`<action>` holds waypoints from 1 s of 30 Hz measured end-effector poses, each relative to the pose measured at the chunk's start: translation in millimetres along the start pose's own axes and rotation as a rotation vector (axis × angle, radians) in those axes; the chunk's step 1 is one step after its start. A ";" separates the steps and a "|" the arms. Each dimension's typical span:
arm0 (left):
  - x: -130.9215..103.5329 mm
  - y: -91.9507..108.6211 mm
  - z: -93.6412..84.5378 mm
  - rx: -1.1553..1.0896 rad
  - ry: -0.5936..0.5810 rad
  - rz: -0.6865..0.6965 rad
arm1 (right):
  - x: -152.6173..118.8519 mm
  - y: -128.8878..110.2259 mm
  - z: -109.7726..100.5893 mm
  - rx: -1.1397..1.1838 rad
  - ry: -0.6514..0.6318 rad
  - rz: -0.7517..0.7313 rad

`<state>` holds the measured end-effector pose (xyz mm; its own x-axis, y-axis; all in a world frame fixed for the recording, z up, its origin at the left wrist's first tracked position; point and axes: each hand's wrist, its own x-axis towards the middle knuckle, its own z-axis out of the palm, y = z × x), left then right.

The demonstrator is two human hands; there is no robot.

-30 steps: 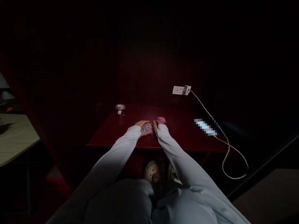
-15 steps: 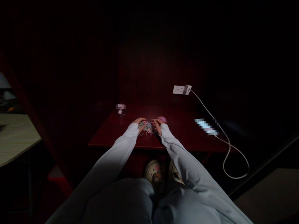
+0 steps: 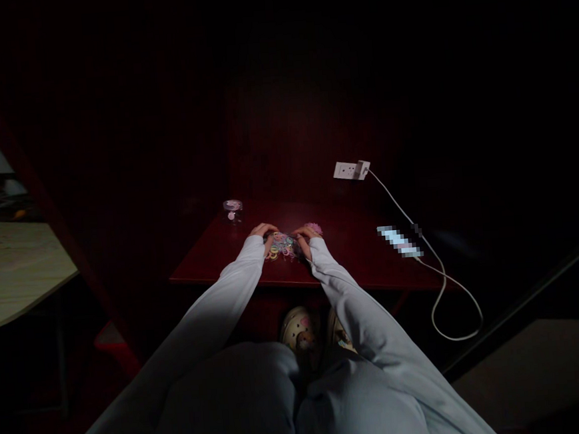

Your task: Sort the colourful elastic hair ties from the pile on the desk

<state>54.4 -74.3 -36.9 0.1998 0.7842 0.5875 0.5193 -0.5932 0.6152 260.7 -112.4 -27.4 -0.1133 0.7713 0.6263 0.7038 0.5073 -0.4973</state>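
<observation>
Head view, and I stood looking over a dim corner where a person in pale sleeves bent to a dark red desk (image 3: 358,262). A loose pile of colored elastic bands (image 3: 282,246) lay near its front edge, between the two hands. With that pile as the clock's center and the wall at twelve, the left hand (image 3: 261,232) was at ten o'clock, its fingers curved over the pile's edge. The right hand (image 3: 305,234) was at two, bent inward, fingertips near the bands. The two hands stood apart from each other, but I could not tell whether the grip of either one was clamped on any band.

Just past the right hand, also toward two, sat a pink frilly bundle (image 3: 315,228). A clear jar (image 3: 232,212) stood upright at ten, farther back than the left hand. Well off at three o'clock lay a pixelated device (image 3: 400,241); a white cable (image 3: 443,278) ran from it and looped at four. A wall outlet (image 3: 345,170) with a charger (image 3: 363,170) plugged in showed between one and two. Beige clogs (image 3: 298,328) showed at six.
</observation>
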 end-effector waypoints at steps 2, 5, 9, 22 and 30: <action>-1.0 3.8 -0.7 0.062 0.024 -0.043 | -1.9 -1.2 0.2 -0.012 -0.076 -0.015; -3.4 10.8 -3.9 0.153 -0.001 -0.073 | -3.3 -1.1 2.0 -0.017 -0.142 -0.059; -7.1 17.2 -8.2 0.221 -0.082 -0.061 | -2.2 4.2 6.0 0.026 -0.114 -0.104; 4.8 -10.1 3.7 0.081 -0.158 0.021 | -2.5 11.2 9.0 0.024 -0.176 -0.089; 6.3 -13.4 6.8 0.012 -0.100 0.009 | 0.3 19.0 10.3 0.014 -0.160 -0.044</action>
<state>54.3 -60.1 -45.0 0.2860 0.7932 0.5376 0.5265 -0.5988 0.6035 266.8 -98.6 -42.9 -0.2547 0.7990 0.5447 0.6863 0.5462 -0.4803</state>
